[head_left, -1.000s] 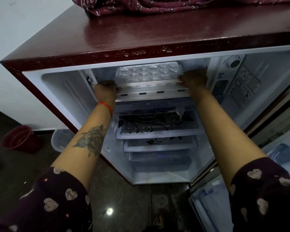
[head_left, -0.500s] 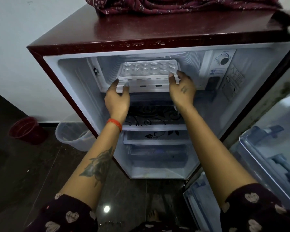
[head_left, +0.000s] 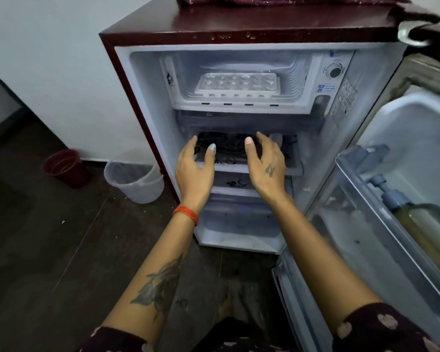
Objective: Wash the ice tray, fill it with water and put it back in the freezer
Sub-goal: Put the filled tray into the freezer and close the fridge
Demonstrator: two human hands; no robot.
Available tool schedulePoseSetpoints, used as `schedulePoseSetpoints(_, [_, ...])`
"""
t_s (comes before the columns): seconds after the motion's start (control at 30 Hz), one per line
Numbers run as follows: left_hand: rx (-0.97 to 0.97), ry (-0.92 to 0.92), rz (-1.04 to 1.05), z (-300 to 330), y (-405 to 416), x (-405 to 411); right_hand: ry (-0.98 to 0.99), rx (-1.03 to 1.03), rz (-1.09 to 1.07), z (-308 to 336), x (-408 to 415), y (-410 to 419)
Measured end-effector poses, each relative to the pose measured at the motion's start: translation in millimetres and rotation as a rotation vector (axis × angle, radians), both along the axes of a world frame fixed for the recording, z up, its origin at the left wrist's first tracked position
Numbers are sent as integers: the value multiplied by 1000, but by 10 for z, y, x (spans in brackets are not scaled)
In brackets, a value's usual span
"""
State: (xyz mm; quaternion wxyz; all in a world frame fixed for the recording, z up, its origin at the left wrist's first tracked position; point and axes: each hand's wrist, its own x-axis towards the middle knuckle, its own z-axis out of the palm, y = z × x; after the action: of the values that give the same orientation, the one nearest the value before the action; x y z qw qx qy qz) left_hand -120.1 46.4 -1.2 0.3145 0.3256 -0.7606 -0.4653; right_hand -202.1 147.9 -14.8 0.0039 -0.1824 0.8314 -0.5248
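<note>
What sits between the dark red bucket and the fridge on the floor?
In the head view, a clear plastic bucket stands between the dark red bucket and the maroon fridge, close to the fridge.

sleeves [head_left: 381, 329]: dark maroon, pale hearts | left wrist: orange thread band [head_left: 186, 214] | left forearm: rose tattoo [head_left: 160, 285]

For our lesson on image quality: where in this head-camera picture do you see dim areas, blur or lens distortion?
Head view: the floor by the red bucket lies dim, while the freezer compartment around the ice tray is evenly lit; the fridge's edges lean and splay from the wide-angle lens; the door shelf at right looks soft and smeared.
</note>
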Motion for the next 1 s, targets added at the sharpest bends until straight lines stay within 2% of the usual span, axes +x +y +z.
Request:
schedulePoseSetpoints(0.5, [-130,-112,71,-214,462,1402,77,148,144,-136,1394,435])
schedulePoseSetpoints(1.0, [-123,-150,73,-124,1234,2823,105,205,191,-126,2814,1148])
